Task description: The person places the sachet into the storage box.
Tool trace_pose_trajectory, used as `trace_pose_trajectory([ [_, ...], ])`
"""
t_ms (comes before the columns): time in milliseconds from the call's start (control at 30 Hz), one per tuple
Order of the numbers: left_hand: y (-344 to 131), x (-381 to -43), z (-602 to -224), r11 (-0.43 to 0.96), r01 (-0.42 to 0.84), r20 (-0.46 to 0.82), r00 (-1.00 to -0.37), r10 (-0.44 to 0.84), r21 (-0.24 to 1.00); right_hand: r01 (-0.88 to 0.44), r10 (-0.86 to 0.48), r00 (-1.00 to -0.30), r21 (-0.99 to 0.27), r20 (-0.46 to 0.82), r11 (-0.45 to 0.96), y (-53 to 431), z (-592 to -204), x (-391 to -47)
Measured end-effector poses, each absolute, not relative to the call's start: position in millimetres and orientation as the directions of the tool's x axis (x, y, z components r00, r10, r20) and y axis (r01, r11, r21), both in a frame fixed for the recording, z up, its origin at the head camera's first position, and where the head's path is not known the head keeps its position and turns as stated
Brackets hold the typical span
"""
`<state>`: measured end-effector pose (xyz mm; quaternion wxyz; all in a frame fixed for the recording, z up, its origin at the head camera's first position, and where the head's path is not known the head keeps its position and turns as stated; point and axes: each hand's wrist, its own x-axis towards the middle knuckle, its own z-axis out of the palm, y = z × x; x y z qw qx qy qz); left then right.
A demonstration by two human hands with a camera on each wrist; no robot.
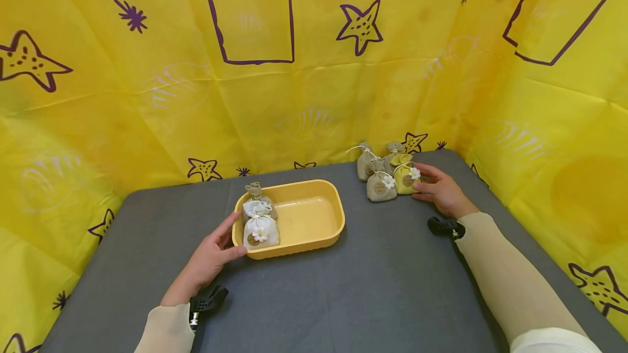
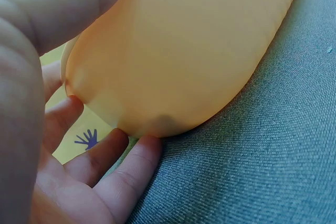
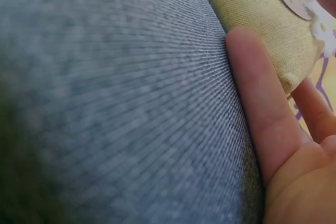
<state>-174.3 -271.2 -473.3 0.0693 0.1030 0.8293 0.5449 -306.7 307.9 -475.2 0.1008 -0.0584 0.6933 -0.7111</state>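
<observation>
Your left hand [image 1: 208, 257] grips the orange-yellow tray [image 1: 316, 242] by its left end, fingers along the end wall and thumb at the near corner; just hold it steady. Well right of the tray and farther back on the bench [image 1: 314, 298], your right hand's [image 1: 440, 192] fingers, spread and straight, touch the yellow sachet [image 1: 400, 185]. Best to pinch its body low, sparing the flower [image 1: 415, 173] and the brown sachets [image 1: 376, 195] alongside.
</observation>
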Motion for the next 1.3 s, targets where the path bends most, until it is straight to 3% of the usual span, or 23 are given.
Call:
trace_pose_trajectory([
  [467, -271.5, -173.7, -472.4, 0.387, 0.080, -0.014, -0.972, 0.236, 0.919, 0.055, -0.178, -0.982, -0.997, -0.064, 0.054, 304.6, -477.7, -308.8],
  [1067, -271.6, -174.9, -474.4, 0.386, 0.083, -0.012, -0.972, 0.236, 0.919, -0.039, -0.149, -0.989, -0.915, -0.023, 0.401, 305.3, -472.5, -296.7],
  [1300, -271.1, -173.9, -472.9, 0.383, 0.078, -0.015, -0.972, 0.234, 0.920, -0.032, -0.146, -0.989, -0.889, -0.039, 0.457, 312.2, -467.5, -282.1],
])
